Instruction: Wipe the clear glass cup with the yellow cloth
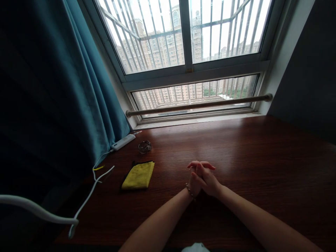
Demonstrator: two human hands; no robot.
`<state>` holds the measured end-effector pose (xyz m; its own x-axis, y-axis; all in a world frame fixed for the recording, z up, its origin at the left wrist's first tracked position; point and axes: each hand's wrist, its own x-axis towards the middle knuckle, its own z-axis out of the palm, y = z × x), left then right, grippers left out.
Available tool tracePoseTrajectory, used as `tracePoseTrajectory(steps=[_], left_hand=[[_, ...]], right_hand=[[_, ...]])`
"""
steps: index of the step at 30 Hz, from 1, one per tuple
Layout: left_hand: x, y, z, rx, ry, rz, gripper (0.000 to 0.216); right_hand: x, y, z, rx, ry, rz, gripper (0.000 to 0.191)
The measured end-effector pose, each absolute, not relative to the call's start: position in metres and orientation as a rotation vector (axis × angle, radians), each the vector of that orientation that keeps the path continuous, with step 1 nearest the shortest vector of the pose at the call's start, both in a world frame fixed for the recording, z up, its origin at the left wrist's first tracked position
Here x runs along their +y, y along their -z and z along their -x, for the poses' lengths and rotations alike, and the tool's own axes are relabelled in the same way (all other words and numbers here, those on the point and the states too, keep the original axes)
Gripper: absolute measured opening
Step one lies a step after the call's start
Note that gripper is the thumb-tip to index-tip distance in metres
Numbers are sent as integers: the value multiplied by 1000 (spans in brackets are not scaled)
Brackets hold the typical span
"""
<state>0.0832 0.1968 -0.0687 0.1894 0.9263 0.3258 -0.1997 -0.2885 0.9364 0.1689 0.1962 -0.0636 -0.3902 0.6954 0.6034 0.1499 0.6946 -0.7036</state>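
My two hands rest clasped together on the dark wooden table [252, 157], near its middle. My right hand [208, 180] lies over my left hand [193, 182], with the fingers interlaced and nothing visible between them. A thin bracelet [189, 191] circles my left wrist. A folded yellow cloth [138, 175] lies flat to the left of my hands, a hand's width away. Farther back, a small round metal bangle or ring-shaped object [145, 146] sits on the table.
A white power strip [123, 142] lies at the table's back left, its white cable [89, 196] trailing toward me. A teal curtain [78, 87] hangs at the left. A barred window [183, 52] with a wooden rail [199, 104] runs along the back.
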Motion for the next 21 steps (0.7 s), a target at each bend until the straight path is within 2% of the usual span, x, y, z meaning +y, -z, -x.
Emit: tracePoseTrajectory(steps=[14,21], left_hand=[[199,67,-79,645,-1179,-1457,47],[196,56,-79,648,-1164,-1489,42]], right_hand=[[198,66,-173,-1879,-670,625,30],[197,64,-172,-1853,-680,638,27]])
